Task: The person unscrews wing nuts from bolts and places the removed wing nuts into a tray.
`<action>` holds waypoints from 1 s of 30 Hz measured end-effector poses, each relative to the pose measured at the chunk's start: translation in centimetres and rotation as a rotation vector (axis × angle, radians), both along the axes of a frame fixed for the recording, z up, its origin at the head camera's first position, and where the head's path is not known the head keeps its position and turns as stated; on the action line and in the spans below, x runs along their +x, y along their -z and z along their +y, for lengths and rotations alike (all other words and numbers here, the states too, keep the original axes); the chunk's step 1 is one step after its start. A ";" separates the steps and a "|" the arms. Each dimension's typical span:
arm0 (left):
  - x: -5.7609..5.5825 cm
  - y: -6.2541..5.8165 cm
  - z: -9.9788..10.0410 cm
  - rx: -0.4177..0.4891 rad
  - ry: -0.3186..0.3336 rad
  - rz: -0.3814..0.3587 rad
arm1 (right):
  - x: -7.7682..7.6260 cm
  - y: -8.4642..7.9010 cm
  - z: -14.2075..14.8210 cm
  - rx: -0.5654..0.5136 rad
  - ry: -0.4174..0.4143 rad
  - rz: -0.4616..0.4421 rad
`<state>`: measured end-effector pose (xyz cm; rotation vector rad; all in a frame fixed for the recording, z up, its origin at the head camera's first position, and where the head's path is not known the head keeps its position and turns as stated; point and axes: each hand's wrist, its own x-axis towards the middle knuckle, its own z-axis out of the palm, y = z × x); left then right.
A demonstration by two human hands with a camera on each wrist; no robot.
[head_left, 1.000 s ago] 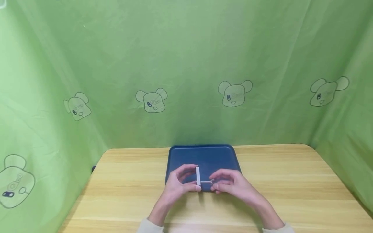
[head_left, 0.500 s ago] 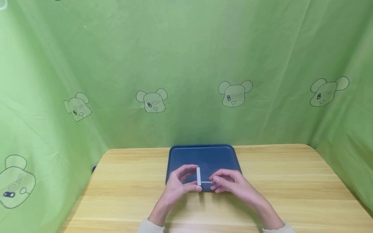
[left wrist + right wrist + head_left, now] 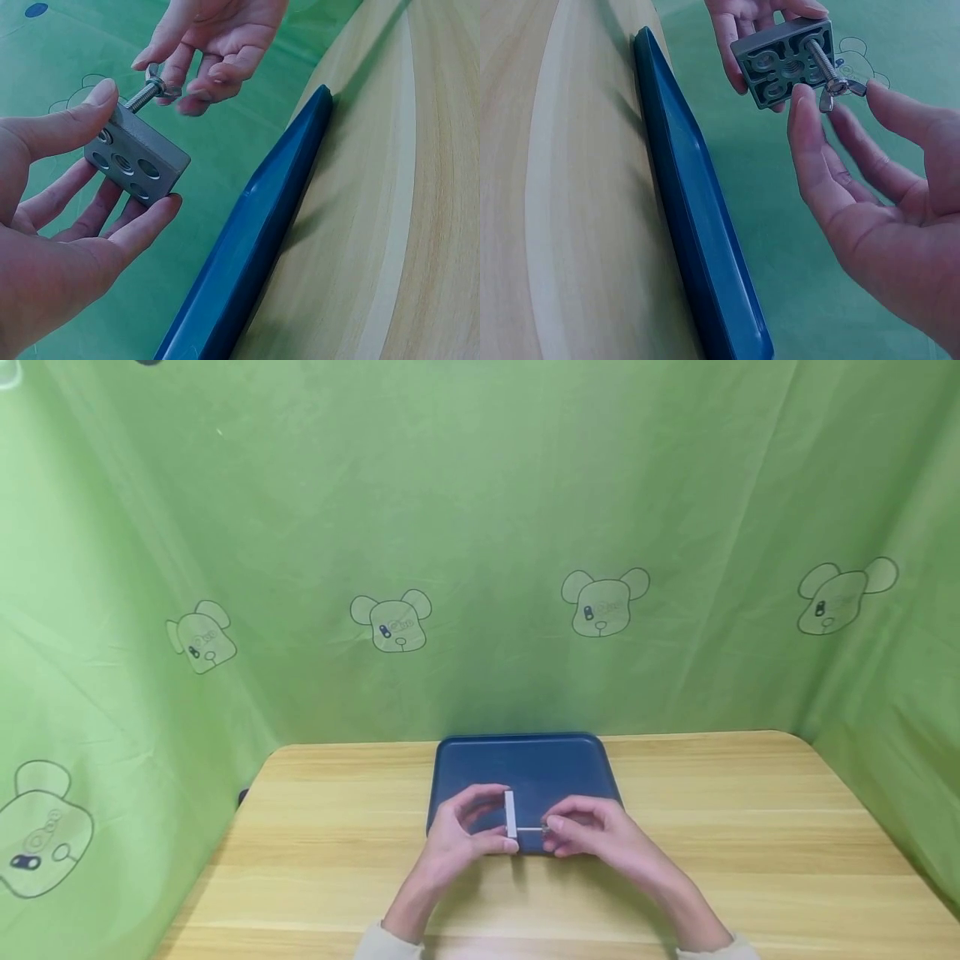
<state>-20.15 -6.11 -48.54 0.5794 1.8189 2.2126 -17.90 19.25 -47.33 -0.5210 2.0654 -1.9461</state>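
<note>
A grey metal block (image 3: 139,157) with several round holes stands on edge above the tray's near side, as the head view shows. My left hand (image 3: 453,833) grips it by opposite edges, thumb on one and fingertips on the other. From the block's right face juts a threaded wing screw (image 3: 826,66), its winged head out at the far end. My right hand (image 3: 603,837) is at that head, the thumb on one wing and a finger by the other in the right wrist view. The screw's far tip inside the block is hidden.
Beneath the hands lies a dark blue tray (image 3: 525,764) at the back of the light wooden table (image 3: 750,827). A green curtain (image 3: 480,510) with bear-head drawings rises behind the table and along both sides.
The right thumb has moved up and over the wing screw's head, while the fingers shift slightly around it. My left hand and the block stay nearly where they were.
</note>
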 end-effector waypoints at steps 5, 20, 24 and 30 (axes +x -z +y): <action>0.0 0.0 -0.1 0.000 -0.001 0.000 | 0.0 -0.1 -0.1 0.009 0.021 -0.034; -0.1 0.1 0.0 -0.002 -0.004 -0.014 | -0.1 0.2 0.1 -0.041 0.012 -0.044; 0.0 0.1 0.0 0.000 -0.004 -0.014 | -0.2 0.2 0.1 -0.046 0.008 -0.042; 0.0 0.0 0.1 0.004 -0.003 -0.020 | -0.1 0.1 0.0 -0.054 0.020 -0.048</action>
